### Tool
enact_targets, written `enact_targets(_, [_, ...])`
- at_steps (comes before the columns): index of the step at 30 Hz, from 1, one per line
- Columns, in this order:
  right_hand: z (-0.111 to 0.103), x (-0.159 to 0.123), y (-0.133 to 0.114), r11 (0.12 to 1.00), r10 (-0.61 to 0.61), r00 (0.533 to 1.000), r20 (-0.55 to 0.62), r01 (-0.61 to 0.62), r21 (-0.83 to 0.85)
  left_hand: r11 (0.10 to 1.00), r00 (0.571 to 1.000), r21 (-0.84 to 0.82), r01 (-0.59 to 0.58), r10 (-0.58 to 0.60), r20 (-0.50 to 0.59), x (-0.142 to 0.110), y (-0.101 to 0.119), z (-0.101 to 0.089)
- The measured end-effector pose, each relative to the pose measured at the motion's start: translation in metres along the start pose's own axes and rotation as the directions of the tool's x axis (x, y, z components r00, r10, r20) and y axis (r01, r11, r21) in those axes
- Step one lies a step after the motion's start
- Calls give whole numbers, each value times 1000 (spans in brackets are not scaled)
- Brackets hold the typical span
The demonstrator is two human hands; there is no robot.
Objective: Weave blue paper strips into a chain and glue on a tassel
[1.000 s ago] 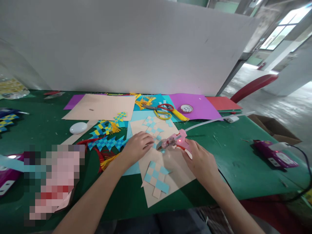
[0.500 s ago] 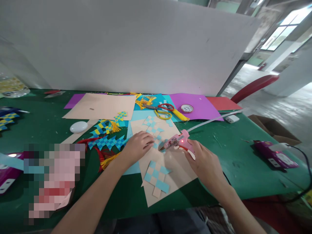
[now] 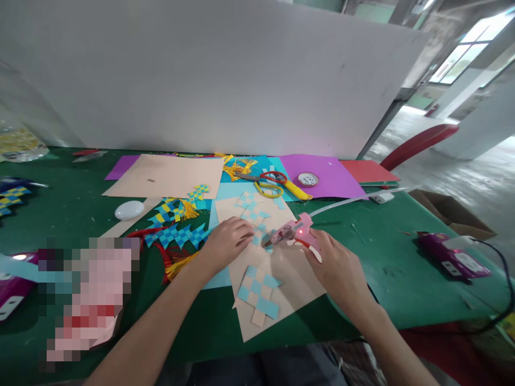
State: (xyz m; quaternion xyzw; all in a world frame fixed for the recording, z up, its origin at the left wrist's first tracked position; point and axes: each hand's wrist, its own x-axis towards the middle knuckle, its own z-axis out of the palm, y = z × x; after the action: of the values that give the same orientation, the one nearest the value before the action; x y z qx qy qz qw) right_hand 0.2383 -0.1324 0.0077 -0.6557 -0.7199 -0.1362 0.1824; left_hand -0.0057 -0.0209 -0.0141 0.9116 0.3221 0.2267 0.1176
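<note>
My right hand is wrapped round the handle of a pink hot glue gun, whose light glows red. A long translucent glue stick trails from its back end. The nozzle points down-left, at a woven blue-and-beige paper piece; contact cannot be made out. My left hand rests beside this piece, fingers curled together and fingertips at its left edge. Nearer to me a second woven paper piece lies on the beige paper sheet.
Scissors, a round tin and a purple sheet lie behind. Left are woven paper fish with tassels and a white oval object. A purple power strip with a cable sits right. A white board stands behind.
The glue stick's far end has swung a little, and the stick now bows slightly. Both hands and the glue gun stay almost where they were.
</note>
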Motion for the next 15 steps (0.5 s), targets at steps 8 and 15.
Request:
enact_targets(8, [-2, 4, 3, 1000, 0, 1000, 17, 0, -6, 1000, 1000, 7, 1, -1, 4, 1, 1, -1])
enact_targets(15, [-7, 5, 3, 1000, -21, 1000, 16, 21, -6, 1000, 1000, 14, -17, 17, 10, 0, -2, 1])
